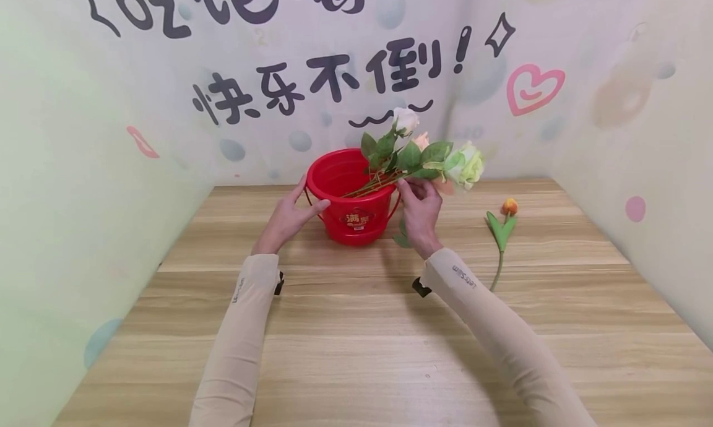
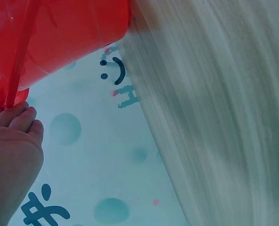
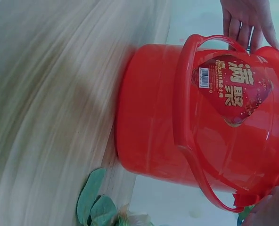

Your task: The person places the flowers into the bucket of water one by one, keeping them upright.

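A red bucket [image 1: 356, 219] with a red handle [image 3: 184, 108] stands upright near the back of the table. My left hand [image 1: 286, 219] holds its left rim, thumb at the front and fingers along the side. My right hand [image 1: 421, 213] holds the right rim, thumb on the edge, partly hidden by flowers. Over that rim lean artificial roses, a white rose [image 1: 406, 121], a peach rose [image 1: 421, 141] and a pale green rose [image 1: 465, 166], with their stems [image 1: 370, 187] inside the bucket. Green leaves [image 3: 97, 207] show low beside the bucket, behind my right hand.
An orange tulip [image 1: 509, 207] with green leaves lies on the wooden table [image 1: 356, 340], right of my right hand. A printed cloth wall [image 1: 267, 139] rises close behind the bucket, and pale side walls flank the table.
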Tool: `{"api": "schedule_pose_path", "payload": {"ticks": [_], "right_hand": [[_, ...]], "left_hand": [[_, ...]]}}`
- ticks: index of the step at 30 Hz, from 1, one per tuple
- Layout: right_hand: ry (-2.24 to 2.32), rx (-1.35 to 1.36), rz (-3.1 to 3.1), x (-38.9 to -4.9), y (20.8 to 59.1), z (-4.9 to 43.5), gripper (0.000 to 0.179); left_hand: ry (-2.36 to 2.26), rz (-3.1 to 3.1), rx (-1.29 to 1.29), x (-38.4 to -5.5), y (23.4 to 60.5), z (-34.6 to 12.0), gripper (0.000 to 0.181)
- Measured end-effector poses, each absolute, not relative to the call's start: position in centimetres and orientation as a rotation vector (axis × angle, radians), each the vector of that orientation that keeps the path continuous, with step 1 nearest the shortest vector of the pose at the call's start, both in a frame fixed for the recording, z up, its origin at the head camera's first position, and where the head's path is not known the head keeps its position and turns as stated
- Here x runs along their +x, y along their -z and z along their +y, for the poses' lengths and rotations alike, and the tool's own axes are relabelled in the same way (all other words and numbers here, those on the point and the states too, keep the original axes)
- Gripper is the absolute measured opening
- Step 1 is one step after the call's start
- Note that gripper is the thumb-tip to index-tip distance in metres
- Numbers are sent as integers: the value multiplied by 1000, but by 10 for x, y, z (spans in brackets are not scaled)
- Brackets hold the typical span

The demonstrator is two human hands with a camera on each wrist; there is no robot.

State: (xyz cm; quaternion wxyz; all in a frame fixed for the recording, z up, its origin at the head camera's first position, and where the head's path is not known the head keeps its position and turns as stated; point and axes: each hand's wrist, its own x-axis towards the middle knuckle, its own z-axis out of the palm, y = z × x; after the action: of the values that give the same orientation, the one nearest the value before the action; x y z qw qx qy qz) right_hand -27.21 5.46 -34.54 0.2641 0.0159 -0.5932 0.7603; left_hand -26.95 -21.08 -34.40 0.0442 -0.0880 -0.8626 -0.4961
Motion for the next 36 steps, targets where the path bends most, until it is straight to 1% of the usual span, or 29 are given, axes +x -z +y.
{"api": "schedule_pose_path", "payload": {"ticks": [9, 16, 26, 36], "right_hand": [[-2053, 18, -1643, -274, 346, 55, 20], [-2039, 6, -1675, -276, 348, 55, 18], [-2006, -21, -1749, -278, 347, 53, 22], [-1996, 19, -1767, -277, 349, 55, 21]], "left_hand": [[1516, -2647, -252, -269, 344, -211, 103], [1529, -2635, -264, -271, 345, -212, 102], [1536, -2628, -269, -270, 344, -211, 101], [1523, -2635, -263, -270, 344, -211, 101]]}}
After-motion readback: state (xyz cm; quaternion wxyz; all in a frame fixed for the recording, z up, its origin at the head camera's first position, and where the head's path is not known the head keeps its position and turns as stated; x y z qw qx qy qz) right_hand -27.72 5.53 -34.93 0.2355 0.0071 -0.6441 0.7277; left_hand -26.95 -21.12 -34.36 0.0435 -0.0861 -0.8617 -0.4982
